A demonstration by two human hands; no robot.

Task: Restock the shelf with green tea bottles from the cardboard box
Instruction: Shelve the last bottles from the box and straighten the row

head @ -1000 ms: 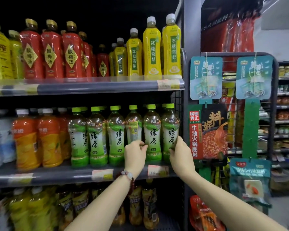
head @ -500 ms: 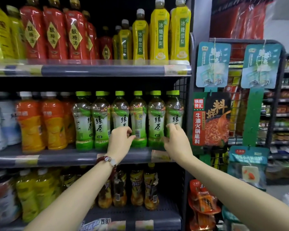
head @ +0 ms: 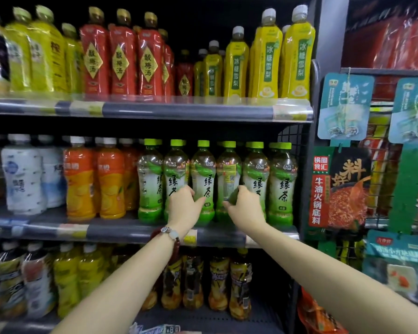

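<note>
A: From the head view, where are the hands?

B: At the middle shelf (head: 130, 231). The left hand (head: 182, 208) curls round one green tea bottle (head: 174, 179); the right hand (head: 245, 206) pinches its backward-facing neighbour (head: 228, 179).

A: Advice?

B: Turn that label forward, keeping bases flat and the row flush. The cardboard box is out of sight.

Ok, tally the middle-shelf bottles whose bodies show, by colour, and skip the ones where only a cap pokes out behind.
Green tea bottles: 6
Orange drink bottles: 3
White-label bottles: 2
Total: 11
The dark far-left edge of the shelf is too dim to count.
</note>
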